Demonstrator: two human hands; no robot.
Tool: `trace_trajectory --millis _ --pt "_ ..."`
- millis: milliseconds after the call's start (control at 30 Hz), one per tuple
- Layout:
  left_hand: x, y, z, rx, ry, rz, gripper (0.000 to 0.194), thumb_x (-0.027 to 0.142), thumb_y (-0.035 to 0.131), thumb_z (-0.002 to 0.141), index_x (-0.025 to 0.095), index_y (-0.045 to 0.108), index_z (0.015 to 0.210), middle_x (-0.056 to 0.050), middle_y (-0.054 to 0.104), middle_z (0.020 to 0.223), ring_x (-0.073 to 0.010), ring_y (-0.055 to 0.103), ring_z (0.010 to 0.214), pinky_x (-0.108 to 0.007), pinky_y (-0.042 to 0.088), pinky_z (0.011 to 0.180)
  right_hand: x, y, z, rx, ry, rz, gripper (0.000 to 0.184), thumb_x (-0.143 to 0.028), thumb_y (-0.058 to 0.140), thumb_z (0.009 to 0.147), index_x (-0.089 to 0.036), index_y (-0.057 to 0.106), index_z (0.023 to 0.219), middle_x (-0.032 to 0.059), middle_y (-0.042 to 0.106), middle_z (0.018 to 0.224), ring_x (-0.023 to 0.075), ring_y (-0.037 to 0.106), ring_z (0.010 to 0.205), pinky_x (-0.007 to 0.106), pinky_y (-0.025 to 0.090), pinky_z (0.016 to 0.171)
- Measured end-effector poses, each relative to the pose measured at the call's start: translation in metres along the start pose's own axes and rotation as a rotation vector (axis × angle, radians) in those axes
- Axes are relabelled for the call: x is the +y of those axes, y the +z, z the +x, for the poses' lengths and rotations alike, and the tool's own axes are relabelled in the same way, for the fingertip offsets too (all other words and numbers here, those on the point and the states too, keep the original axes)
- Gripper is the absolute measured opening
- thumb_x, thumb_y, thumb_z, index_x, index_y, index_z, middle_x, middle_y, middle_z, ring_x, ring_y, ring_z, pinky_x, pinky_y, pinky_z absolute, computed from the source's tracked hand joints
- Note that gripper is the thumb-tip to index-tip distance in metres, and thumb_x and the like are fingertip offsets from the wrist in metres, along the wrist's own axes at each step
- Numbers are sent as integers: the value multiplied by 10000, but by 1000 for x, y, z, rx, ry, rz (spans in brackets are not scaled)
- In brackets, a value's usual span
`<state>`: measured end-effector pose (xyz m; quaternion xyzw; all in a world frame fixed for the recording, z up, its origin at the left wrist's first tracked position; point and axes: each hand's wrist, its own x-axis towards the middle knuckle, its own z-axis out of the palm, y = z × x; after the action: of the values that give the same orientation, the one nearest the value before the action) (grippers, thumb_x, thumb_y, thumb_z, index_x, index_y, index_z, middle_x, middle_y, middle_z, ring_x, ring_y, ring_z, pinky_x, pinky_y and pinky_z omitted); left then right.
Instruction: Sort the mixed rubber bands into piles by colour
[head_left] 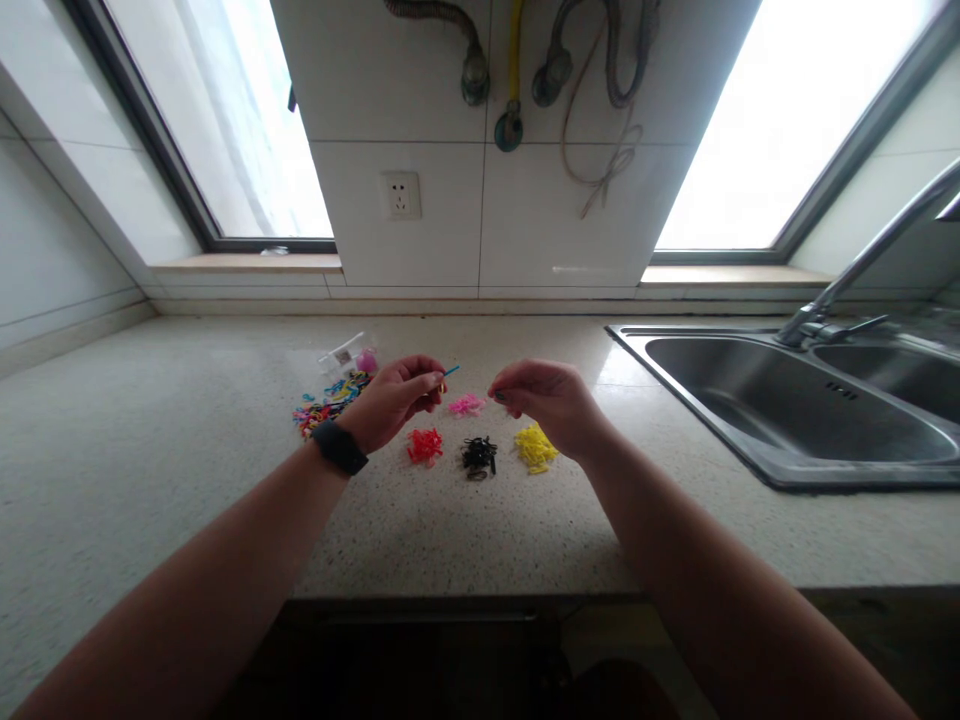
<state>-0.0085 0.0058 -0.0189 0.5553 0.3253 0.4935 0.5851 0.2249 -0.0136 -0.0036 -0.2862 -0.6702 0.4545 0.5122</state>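
Small elastic bands lie on the counter in piles sorted by colour: red (425,446), black (478,456), yellow (535,449) and pink (467,404). My left hand (401,395), with a dark band at the wrist, is closed on a few elastic bands; a blue one (451,370) sticks out past the fingertips. Partly behind that hand spreads a mixed-colour heap (330,402) of bands. Over the yellow pile, my right hand (546,400) pinches its fingertips together. Something small and dark shows at them, too small to name.
A clear plastic bag (343,351) and a pink round item (367,360) lie behind the mixed heap. To the right is a steel sink (705,425) with a faucet (862,255). The speckled counter (187,440) meets a tiled wall with a power socket (403,195).
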Motion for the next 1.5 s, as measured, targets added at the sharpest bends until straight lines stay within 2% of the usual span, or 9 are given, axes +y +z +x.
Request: trace_trajectory --millis 667,1233,1500 --pt "-1 -1 1 -8 -8 47 135 224 694 817 142 633 905 -21 635 755 -89 563 640 -208 436 596 -1 -1 -1 9 11 -2 196 -403 796 740 -229 792 831 23 721 719 107 528 585 275 449 550" --pt "-5 -4 3 -17 5 57 126 216 675 842 140 616 924 -14 635 765 -83 565 643 -206 427 597 4 -2 -1 -62 -6 38 127 -343 777 792 -241 804 864 18 736 724 82 499 561 238 426 538" --pt "-3 -3 2 -19 6 65 141 221 685 834 137 612 923 -12 633 763 -83 566 637 -209 429 596 3 -2 -2 -54 3 10 181 -373 766 795 -217 798 881 32 735 739 87 496 561 243 435 534"
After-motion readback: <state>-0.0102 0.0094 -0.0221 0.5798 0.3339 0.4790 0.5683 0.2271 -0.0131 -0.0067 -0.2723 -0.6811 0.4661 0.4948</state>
